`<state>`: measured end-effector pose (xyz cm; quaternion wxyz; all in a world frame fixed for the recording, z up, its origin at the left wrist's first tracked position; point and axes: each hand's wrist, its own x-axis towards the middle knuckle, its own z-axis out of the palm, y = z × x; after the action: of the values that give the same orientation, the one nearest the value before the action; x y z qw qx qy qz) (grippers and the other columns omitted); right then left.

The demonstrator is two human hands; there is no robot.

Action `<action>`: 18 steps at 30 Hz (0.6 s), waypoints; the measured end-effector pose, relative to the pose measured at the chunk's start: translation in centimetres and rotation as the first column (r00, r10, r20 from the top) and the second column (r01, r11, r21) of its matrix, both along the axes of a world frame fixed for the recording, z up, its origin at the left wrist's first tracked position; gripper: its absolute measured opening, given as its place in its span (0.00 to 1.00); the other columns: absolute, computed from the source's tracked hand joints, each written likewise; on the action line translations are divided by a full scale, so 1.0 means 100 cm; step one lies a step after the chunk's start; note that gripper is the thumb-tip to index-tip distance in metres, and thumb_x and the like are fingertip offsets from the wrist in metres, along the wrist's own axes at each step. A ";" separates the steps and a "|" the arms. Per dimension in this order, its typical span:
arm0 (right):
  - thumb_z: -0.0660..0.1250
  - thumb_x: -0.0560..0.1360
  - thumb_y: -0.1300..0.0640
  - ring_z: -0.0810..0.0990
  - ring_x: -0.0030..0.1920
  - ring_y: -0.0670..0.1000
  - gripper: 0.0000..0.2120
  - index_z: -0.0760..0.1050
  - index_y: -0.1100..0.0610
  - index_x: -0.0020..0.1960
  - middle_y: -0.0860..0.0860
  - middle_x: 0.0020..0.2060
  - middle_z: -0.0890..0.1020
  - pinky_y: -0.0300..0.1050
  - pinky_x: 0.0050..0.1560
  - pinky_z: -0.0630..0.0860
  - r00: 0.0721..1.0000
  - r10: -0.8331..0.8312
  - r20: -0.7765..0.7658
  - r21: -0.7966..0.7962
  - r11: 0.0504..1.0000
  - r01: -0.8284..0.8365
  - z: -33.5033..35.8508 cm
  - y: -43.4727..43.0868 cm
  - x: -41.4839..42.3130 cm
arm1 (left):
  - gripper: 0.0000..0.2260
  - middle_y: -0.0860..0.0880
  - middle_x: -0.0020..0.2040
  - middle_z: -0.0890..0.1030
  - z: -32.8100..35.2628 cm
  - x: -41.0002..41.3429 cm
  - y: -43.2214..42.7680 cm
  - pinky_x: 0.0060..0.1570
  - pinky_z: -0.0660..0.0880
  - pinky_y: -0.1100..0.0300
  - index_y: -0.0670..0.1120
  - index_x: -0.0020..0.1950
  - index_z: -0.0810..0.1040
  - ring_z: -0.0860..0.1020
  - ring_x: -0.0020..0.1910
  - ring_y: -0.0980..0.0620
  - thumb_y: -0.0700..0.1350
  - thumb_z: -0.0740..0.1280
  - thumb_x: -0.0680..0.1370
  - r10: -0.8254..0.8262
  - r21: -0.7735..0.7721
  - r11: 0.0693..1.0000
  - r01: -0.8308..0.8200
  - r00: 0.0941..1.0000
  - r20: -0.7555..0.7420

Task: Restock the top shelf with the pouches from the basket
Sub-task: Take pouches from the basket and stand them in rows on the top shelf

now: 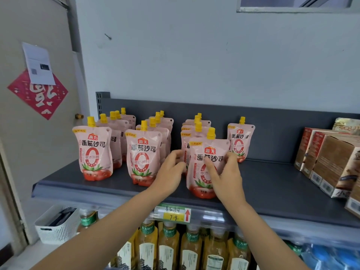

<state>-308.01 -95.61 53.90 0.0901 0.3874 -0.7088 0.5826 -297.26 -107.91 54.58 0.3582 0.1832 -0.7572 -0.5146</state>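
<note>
Landmark: the front pouch, pink, yellow cap, tomato-sauce print. It stands upright on the dark grey top shelf, its base near the shelf's front lip.

My right hand holds this pouch: the thumb lies across its printed face and the fingers wrap its right edge.

My left hand sits just beside the pouch's left edge with its fingers curled. I cannot tell whether it grips the pouch, touches it, or holds nothing.

Directly behind the front pouch is its own row of pouches, packed close. To its left is the middle row, and further left the far-left row, both upright and running back to the shelf's rear panel. Behind it and to the right a lone pouch stands apart.

Well to the right of the front pouch are brown boxes, on the same shelf.

Just below the front pouch, on the shelf lip, is a price tag with a red arrow. Below that are yellow tea bottles.

Far down and left of the front pouch is the white basket. Something dark lies inside, but I cannot make it out.
</note>
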 end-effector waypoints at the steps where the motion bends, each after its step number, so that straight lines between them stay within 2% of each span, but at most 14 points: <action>1: 0.68 0.75 0.45 0.77 0.47 0.41 0.18 0.63 0.51 0.54 0.42 0.48 0.74 0.38 0.42 0.76 1.000 0.015 -0.007 0.007 1.000 -0.015 0.000 -0.004 0.003 | 0.21 0.51 0.64 0.75 -0.002 0.002 0.001 0.59 0.74 0.58 0.48 0.69 0.67 0.74 0.60 0.57 0.35 0.61 0.77 -0.033 -0.009 0.999 0.033 0.999 0.026; 3: 0.68 0.75 0.47 0.76 0.48 0.42 0.17 0.63 0.52 0.54 0.45 0.49 0.73 0.43 0.45 0.78 0.999 0.046 -0.015 0.007 0.999 -0.046 0.001 -0.013 0.009 | 0.24 0.53 0.62 0.76 -0.005 0.005 0.002 0.60 0.75 0.54 0.50 0.68 0.66 0.75 0.61 0.56 0.34 0.65 0.75 -0.102 -0.056 0.993 0.106 0.992 0.080; 6: 0.67 0.76 0.50 0.74 0.51 0.46 0.16 0.62 0.53 0.56 0.50 0.54 0.70 0.48 0.51 0.78 0.998 0.070 0.000 -0.013 0.997 -0.070 0.004 -0.025 0.015 | 0.32 0.52 0.62 0.74 -0.008 0.007 0.000 0.59 0.76 0.57 0.52 0.66 0.61 0.74 0.62 0.57 0.31 0.68 0.69 -0.131 -0.189 0.969 0.160 0.978 0.161; 9: 0.67 0.77 0.52 0.72 0.52 0.49 0.17 0.62 0.57 0.56 0.52 0.57 0.66 0.52 0.53 0.78 0.999 0.011 -0.034 0.003 1.000 -0.011 0.006 -0.034 0.014 | 0.34 0.50 0.64 0.70 -0.007 0.005 -0.005 0.63 0.72 0.59 0.52 0.66 0.56 0.69 0.65 0.55 0.30 0.65 0.67 -0.103 -0.264 0.953 0.149 0.978 0.183; 12: 0.67 0.77 0.53 0.73 0.56 0.56 0.20 0.63 0.63 0.59 0.60 0.65 0.64 0.55 0.55 0.77 0.998 -0.035 -0.054 0.046 0.998 0.037 0.007 -0.041 0.012 | 0.34 0.48 0.65 0.69 -0.005 0.001 -0.006 0.64 0.70 0.60 0.49 0.68 0.56 0.68 0.66 0.54 0.31 0.66 0.68 -0.047 -0.309 0.946 0.100 0.984 0.174; 13: 0.68 0.77 0.53 0.73 0.56 0.56 0.21 0.62 0.63 0.59 0.61 0.66 0.63 0.53 0.55 0.76 0.998 -0.033 -0.056 0.062 0.997 0.037 0.008 -0.042 0.011 | 0.34 0.48 0.65 0.68 -0.005 -0.001 -0.006 0.62 0.69 0.64 0.47 0.69 0.56 0.68 0.65 0.55 0.31 0.67 0.68 -0.032 -0.320 0.944 0.084 0.986 0.165; 15: 0.69 0.76 0.54 0.69 0.53 0.50 0.22 0.62 0.64 0.59 0.60 0.64 0.64 0.43 0.51 0.71 0.998 -0.008 -0.069 0.097 0.995 0.014 0.011 -0.042 0.008 | 0.33 0.48 0.64 0.68 -0.002 -0.002 -0.003 0.56 0.68 0.71 0.44 0.70 0.56 0.68 0.62 0.56 0.30 0.67 0.70 -0.003 -0.340 0.938 0.059 0.987 0.163; 16: 0.70 0.75 0.54 0.66 0.52 0.47 0.23 0.62 0.64 0.59 0.59 0.62 0.64 0.39 0.49 0.68 0.998 0.011 -0.069 0.113 0.994 -0.003 0.012 -0.041 0.005 | 0.32 0.47 0.64 0.69 -0.001 -0.003 -0.003 0.56 0.67 0.71 0.43 0.70 0.56 0.68 0.62 0.56 0.30 0.67 0.70 0.014 -0.354 0.934 0.049 0.985 0.173; 18: 0.72 0.74 0.55 0.65 0.52 0.44 0.26 0.61 0.64 0.61 0.58 0.61 0.64 0.36 0.49 0.66 0.998 0.049 -0.036 0.116 0.992 -0.044 0.012 -0.038 0.001 | 0.33 0.46 0.65 0.69 -0.002 -0.003 -0.005 0.59 0.68 0.65 0.43 0.70 0.56 0.69 0.63 0.54 0.29 0.66 0.70 0.036 -0.375 0.926 0.046 0.977 0.209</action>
<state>-307.91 -99.40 55.09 0.0675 0.4194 -0.7302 0.5351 -297.54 -108.39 54.39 0.3025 0.1629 -0.8764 -0.3375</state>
